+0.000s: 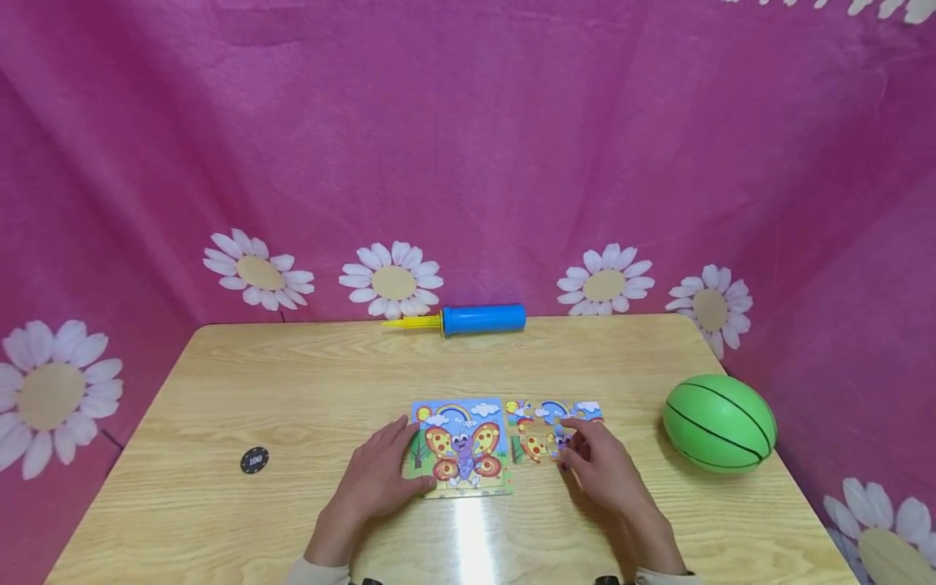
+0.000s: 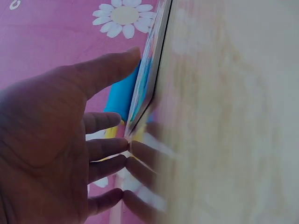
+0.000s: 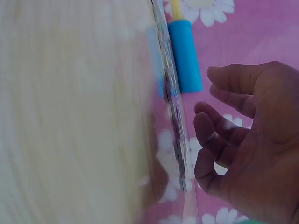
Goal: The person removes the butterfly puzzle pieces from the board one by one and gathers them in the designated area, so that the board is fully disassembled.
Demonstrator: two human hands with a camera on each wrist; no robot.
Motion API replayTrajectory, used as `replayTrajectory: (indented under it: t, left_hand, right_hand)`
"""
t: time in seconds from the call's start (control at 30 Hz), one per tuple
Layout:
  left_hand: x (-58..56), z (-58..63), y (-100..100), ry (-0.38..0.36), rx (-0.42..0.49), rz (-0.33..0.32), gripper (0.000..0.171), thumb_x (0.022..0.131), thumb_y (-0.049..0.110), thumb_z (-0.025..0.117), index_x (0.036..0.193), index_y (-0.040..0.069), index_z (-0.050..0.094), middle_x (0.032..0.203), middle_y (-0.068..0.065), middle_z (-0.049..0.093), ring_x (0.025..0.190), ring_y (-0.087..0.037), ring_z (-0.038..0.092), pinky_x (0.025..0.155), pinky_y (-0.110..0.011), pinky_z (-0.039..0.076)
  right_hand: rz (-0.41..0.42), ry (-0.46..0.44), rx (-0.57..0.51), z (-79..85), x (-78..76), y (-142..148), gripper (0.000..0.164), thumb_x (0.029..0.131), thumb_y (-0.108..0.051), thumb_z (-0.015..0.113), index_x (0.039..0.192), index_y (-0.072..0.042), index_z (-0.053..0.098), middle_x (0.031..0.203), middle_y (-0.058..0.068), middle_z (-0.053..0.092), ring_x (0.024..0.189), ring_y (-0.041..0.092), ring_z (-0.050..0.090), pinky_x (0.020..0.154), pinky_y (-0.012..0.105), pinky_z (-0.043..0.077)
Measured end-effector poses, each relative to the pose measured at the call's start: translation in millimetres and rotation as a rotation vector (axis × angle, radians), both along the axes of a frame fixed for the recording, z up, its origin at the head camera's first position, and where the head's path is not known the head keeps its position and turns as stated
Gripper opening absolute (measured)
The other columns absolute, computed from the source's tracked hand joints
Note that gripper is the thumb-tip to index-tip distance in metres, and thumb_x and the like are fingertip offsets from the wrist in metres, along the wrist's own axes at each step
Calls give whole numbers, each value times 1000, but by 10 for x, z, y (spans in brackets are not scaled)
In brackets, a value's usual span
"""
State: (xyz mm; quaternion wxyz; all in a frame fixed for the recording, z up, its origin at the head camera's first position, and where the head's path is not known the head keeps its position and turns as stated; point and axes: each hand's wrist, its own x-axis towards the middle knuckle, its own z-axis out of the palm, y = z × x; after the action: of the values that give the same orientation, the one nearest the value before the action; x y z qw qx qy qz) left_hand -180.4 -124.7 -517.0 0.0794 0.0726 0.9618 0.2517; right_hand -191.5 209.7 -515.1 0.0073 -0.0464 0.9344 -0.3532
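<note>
A pink cloth point(image 1: 468, 146) printed with daisies hangs behind the wooden counter point(image 1: 329, 366). Near the counter's right edge sits a green ball point(image 1: 720, 424); along its far edge lies a blue pump point(image 1: 484, 319) with a yellow nozzle. The butterfly board point(image 1: 468, 443) lies flat midway between the left and right edges, closer to the near edge than the pump. The left hand point(image 1: 380, 471) is spread wide at the board's left side, thumb by its near-left corner. The right hand point(image 1: 603, 467) is loosely curved, gap narrow, over the jigsaw pieces point(image 1: 532, 447) just right of the board. Toward the counter's left edge lies a black chip point(image 1: 254, 461).

Board and pieces should be light and stiff, the glossy faces rather slippery; take the board by opposite edges, and pinch each thin piece at its rim, without bending the tabs.

The head view gives the printed pictures; the left wrist view shows the board's thin side instead. The right wrist view shows the palm holding nothing, though whether the fingertips touch a piece I can't tell.
</note>
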Motion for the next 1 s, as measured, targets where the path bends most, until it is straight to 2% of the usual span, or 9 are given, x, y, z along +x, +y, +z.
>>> replayTrajectory:
  t: [0.27, 0.37, 0.47, 0.6, 0.77, 1.0]
  left_hand:
    - [17, 50, -6, 18, -31, -4, 83, 73, 55, 77, 141, 16, 49, 145, -9, 47, 133, -31, 42, 104, -56, 38]
    - [41, 56, -14, 16, -37, -11, 83, 71, 53, 79, 140, 17, 50, 144, -9, 47, 133, -32, 42, 104, -56, 38]
    - [62, 65, -18, 15, -47, -18, 84, 70, 52, 80, 141, 18, 49, 145, -9, 46, 134, -32, 42, 104, -56, 38]
    - [81, 76, -20, 20, -55, -32, 85, 70, 52, 80, 141, 18, 49, 146, -11, 45, 134, -33, 41, 103, -57, 39]
    - [100, 68, -25, 34, -64, -35, 85, 70, 53, 79, 141, 17, 49, 147, -11, 44, 135, -34, 40, 105, -58, 37]
    - [116, 34, -23, 38, -75, -39, 84, 72, 54, 78, 140, 15, 50, 149, -12, 42, 136, -34, 38, 105, -60, 33]
  right_hand:
    - [65, 8, 14, 14, 57, -353, 36, 86, -13, 71, 121, -16, 64, 96, 3, 54, 79, 10, 47, 70, 24, 41]
    - [104, 39, 18, 18, 73, -510, 34, 85, -13, 72, 118, -16, 65, 94, 1, 55, 79, 9, 49, 70, 24, 42]
    - [165, 70, 24, 20, 93, -668, 33, 85, -14, 72, 117, -15, 66, 91, 0, 54, 76, 7, 49, 67, 22, 42]
    - [254, 67, 38, 20, 130, -853, 32, 87, -16, 70, 119, -15, 65, 91, -1, 52, 74, 6, 47, 65, 21, 41]
    - [342, 91, 97, 1, 148, -1036, 37, 84, -18, 68, 121, -17, 64, 97, -3, 55, 81, 7, 50, 71, 24, 44]
    - [399, 105, 158, -11, 156, -1224, 39, 80, -21, 70, 118, -18, 66, 105, -5, 60, 96, 12, 56, 83, 31, 49]
